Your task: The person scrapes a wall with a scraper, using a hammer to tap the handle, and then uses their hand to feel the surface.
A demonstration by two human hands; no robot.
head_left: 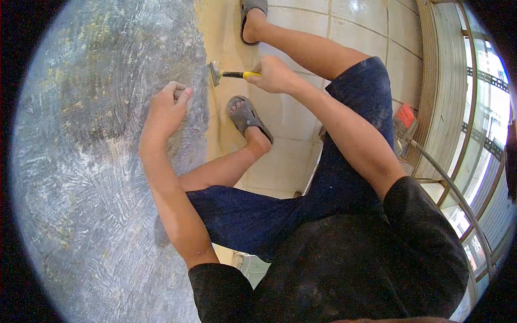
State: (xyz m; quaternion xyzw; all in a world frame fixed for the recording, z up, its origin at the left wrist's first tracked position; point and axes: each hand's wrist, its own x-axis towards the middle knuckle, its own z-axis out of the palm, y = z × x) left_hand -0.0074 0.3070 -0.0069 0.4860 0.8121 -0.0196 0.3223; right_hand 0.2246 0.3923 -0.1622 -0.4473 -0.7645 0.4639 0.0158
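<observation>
My right hand [273,75] is wrapped round the yellow and black handle of a scraper [234,75]. Its flat metal head reaches the border between a rough grey surface [107,194] and a yellowish strip [218,116]. On the left, my left hand [168,105] is held over the grey surface with its fingers curled in and the thumb close to them. The inside of those fingers is hidden, so I cannot tell whether they hold anything. Streaky marks and whitish patches cover the grey surface.
My feet, in grey clogs [249,118], rest on either side of the scraper near pale floor tiles [293,113]. A red object [405,116] lies by a wooden frame [428,70] on the right. Beyond it are a curved pipe [447,175] and glass panes with metal bars.
</observation>
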